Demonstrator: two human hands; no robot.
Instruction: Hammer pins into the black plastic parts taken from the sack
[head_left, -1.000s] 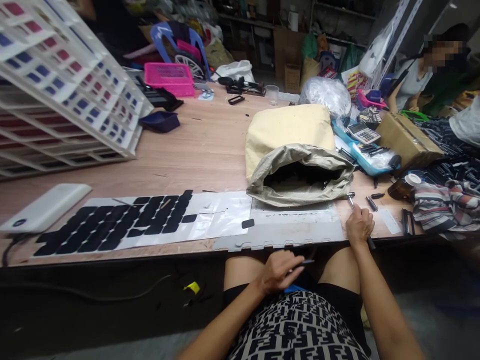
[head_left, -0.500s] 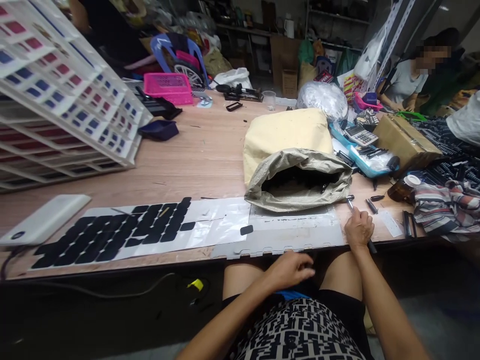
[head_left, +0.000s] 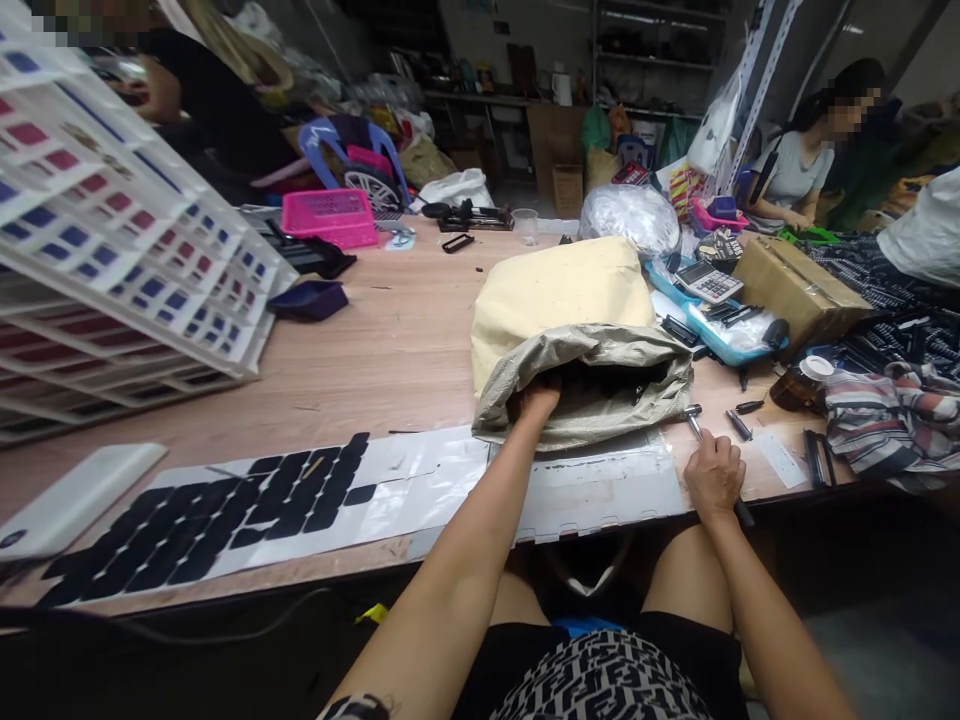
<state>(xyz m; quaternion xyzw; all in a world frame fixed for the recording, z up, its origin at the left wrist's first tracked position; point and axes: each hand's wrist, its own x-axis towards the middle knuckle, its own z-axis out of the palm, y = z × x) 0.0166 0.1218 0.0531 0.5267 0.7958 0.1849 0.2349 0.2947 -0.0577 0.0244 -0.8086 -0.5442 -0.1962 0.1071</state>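
Observation:
My left hand (head_left: 540,398) reaches into the mouth of a beige sack (head_left: 566,290); its fingers are hidden in the dark opening. Small dark pieces inside the sack can barely be made out. Closed around a small hammer (head_left: 694,422), my right hand (head_left: 715,472) rests at the table's front edge. The hammer's metal head points toward the sack, and its black handle end sticks out below the hand. Under the sack's front lies a grey-white board (head_left: 600,495). Left of my forearm, a white sheet (head_left: 420,470) carries rows of black rounded pads (head_left: 169,525).
A white plastic crate (head_left: 217,330) leans at the left, with a white box-shaped device (head_left: 82,500) in front. At right are a blue tray (head_left: 731,340), a carton (head_left: 799,285), a brown jar (head_left: 795,388) and folded cloth (head_left: 889,420). A co-worker (head_left: 799,170) sits at the far right.
My left hand held a thin dark piece over my lap, then appeared without it, and has moved forward into the sack. My right hand keeps its hold on the hammer. The view has tilted up.

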